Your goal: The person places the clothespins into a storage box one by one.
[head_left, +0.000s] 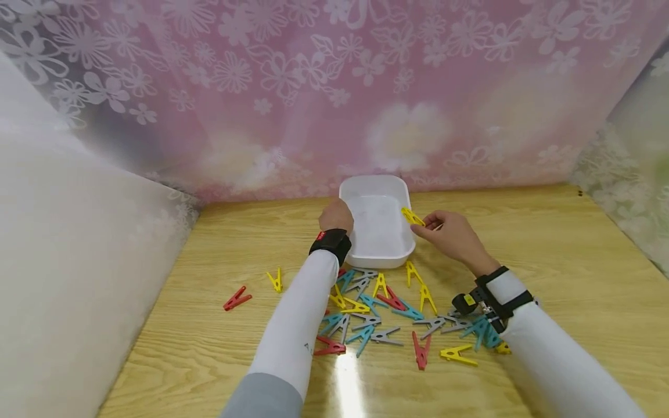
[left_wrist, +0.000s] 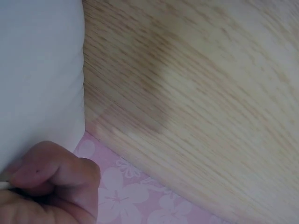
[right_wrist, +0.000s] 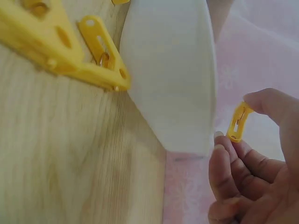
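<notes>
A white plastic basin stands at the back of the table. My left hand is at its left side; in the left wrist view the curled fingers pinch its white rim. Over the basin's right edge, my right hand holds a yellow clothespin between thumb and fingertips. The right wrist view shows that clothespin raised beside the basin wall. In front of the basin lie several loose clothespins in yellow, red, blue and grey, such as a red clothespin. The left forearm hides part of them.
A pink flowered cloth hangs right behind the basin. The wooden table ends at a pale wall on the left. Off to the left lie a red clothespin and a yellow clothespin.
</notes>
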Demonstrator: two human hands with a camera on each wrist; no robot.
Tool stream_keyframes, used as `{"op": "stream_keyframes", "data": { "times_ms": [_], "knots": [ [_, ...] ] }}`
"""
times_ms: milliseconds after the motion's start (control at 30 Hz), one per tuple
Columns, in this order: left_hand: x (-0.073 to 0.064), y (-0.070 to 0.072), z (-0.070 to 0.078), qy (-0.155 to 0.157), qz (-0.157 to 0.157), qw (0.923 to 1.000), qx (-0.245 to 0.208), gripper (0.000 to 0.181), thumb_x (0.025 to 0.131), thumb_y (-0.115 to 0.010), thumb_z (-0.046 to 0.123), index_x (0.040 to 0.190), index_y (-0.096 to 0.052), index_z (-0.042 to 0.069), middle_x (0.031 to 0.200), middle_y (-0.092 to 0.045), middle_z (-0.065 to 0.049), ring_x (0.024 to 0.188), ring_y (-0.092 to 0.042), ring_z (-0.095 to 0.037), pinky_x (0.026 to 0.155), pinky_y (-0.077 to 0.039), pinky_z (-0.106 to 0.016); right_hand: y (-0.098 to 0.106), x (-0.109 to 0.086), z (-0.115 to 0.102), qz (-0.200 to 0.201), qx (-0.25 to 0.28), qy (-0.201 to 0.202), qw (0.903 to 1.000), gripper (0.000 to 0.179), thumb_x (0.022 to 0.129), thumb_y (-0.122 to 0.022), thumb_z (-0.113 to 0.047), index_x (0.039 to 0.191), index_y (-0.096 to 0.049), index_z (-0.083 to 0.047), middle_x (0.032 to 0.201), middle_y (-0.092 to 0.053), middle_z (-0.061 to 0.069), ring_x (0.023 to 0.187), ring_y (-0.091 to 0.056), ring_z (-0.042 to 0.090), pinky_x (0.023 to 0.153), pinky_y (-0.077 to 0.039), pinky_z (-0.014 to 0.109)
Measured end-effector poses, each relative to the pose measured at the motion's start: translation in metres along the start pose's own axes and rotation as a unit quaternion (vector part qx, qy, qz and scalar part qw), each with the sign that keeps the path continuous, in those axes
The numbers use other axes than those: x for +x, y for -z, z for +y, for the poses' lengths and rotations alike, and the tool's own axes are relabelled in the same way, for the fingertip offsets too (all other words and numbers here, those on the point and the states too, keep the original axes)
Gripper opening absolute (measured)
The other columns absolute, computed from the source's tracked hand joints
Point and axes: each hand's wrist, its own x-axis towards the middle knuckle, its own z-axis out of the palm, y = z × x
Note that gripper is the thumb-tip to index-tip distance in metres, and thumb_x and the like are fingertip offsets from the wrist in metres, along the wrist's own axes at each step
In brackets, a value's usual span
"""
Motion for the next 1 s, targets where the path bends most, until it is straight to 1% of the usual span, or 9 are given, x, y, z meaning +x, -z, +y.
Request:
{"op": "stream_keyframes", "data": {
  "times_ms": [233,400,533,600,700,800,900,1000],
  "knots": [
    [-0.004,-0.006,0.002,0.001,0.005,1.0,-0.001,0.033,0.098,-0.053,0.022,0.123,-0.053,0.001,0.095,-0.068,-0.012,0.084,-0.067,-0.024,0.069,-0.055,-0.037,-0.012,0.013,-0.008,0.004,-0.011,-0.009,0.9999,0.049,0.086,-0.063,-0.054,0.099,-0.064,-0.006,0.09,-0.062,0.009,0.076,-0.054,0.023,0.061,-0.042,0.033],
    [-0.007,-0.009,0.005,0.0,0.005,1.0,0.006,0.031,0.099,-0.051,0.022,0.121,-0.054,0.001,0.09,-0.069,-0.01,0.079,-0.067,-0.023,0.065,-0.055,-0.036,-0.019,0.02,-0.014,0.016,-0.037,-0.013,0.9991,0.046,0.086,-0.064,-0.052,0.097,-0.064,-0.006,0.084,-0.06,0.008,0.071,-0.052,0.023,0.058,-0.04,0.032],
    [-0.008,-0.009,0.009,0.0,0.002,1.0,0.007,0.032,0.1,-0.049,0.023,0.123,-0.052,0.002,0.089,-0.069,-0.01,0.078,-0.067,-0.023,0.064,-0.055,-0.035,-0.025,0.026,-0.018,0.023,-0.05,-0.013,0.9984,0.053,0.085,-0.062,-0.057,0.099,-0.065,-0.006,0.079,-0.056,0.007,0.067,-0.05,0.022,0.055,-0.036,0.031],
    [-0.008,-0.007,0.01,0.002,-0.003,1.0,0.004,0.033,0.1,-0.049,0.024,0.124,-0.052,0.002,0.09,-0.069,-0.01,0.079,-0.068,-0.022,0.065,-0.055,-0.035,-0.027,0.028,-0.019,0.03,-0.049,-0.01,0.9983,0.058,0.085,-0.06,-0.061,0.103,-0.065,-0.006,0.077,-0.053,0.007,0.065,-0.048,0.022,0.054,-0.034,0.031],
    [-0.006,-0.004,0.01,0.005,-0.001,1.0,0.006,0.034,0.099,-0.05,0.025,0.125,-0.052,0.003,0.093,-0.068,-0.009,0.081,-0.068,-0.022,0.067,-0.055,-0.035,-0.028,0.029,-0.021,0.041,-0.041,-0.005,0.9983,0.063,0.085,-0.058,-0.063,0.109,-0.065,-0.005,0.076,-0.049,0.008,0.065,-0.046,0.023,0.054,-0.031,0.032],
    [-0.004,-0.002,0.008,0.009,0.006,0.9999,0.012,0.033,0.099,-0.052,0.025,0.124,-0.053,0.003,0.093,-0.069,-0.009,0.082,-0.068,-0.022,0.067,-0.055,-0.035,-0.028,0.03,-0.021,0.047,-0.028,-0.001,0.9985,0.061,0.087,-0.056,-0.062,0.108,-0.064,-0.005,0.076,-0.048,0.009,0.067,-0.045,0.024,0.055,-0.031,0.032],
    [-0.002,-0.001,0.005,0.012,0.012,0.9997,0.017,0.032,0.099,-0.051,0.025,0.123,-0.054,0.004,0.094,-0.069,-0.008,0.082,-0.068,-0.022,0.067,-0.055,-0.035,-0.028,0.029,-0.021,0.045,-0.013,0.008,0.9989,0.056,0.089,-0.056,-0.057,0.106,-0.064,-0.005,0.078,-0.049,0.009,0.07,-0.046,0.024,0.057,-0.032,0.033],
    [0.0,0.0,0.001,0.011,0.008,0.9998,0.014,0.032,0.099,-0.05,0.024,0.124,-0.054,0.003,0.094,-0.069,-0.009,0.083,-0.068,-0.023,0.068,-0.055,-0.035,-0.029,0.029,-0.02,0.041,0.005,0.012,0.9991,0.052,0.091,-0.055,-0.053,0.105,-0.063,-0.004,0.08,-0.05,0.01,0.073,-0.046,0.025,0.06,-0.033,0.034]
  ]
}}
